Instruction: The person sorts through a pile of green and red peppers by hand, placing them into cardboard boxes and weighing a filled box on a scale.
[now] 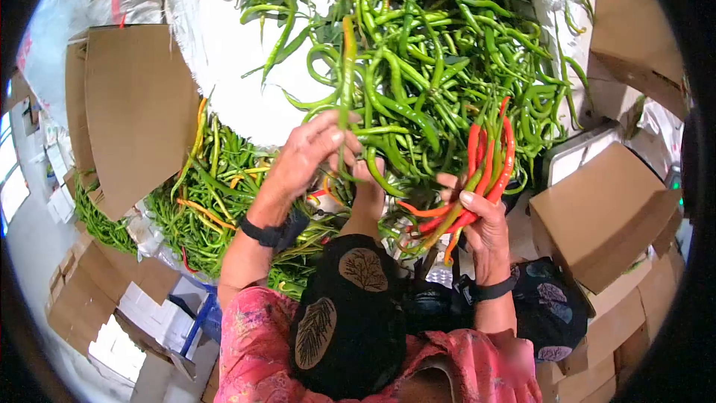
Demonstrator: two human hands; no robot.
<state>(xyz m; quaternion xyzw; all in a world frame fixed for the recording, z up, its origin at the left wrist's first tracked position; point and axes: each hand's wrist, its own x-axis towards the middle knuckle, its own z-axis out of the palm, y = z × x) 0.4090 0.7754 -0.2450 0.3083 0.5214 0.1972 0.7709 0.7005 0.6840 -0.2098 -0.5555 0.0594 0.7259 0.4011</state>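
Note:
My left hand (317,151) is closed on a long chili pepper (347,60), green low down and yellow-orange toward the top, which stands upright from the fingers. A bunch of chili peppers (492,160), mostly red with some green and orange ones, is gripped in my right hand (483,222). Its tips point both up and down-left past the thumb. In front of both hands spreads a large heap of green chili peppers (432,67) on a white sheet (246,97).
More green and orange peppers (224,186) lie in a pile at left. A cardboard flap (138,104) stands beside it. An open cardboard box (600,216) is at right, another carton (638,22) at upper right. My knee (347,313) rises between my arms, with a bare foot (369,188) beyond.

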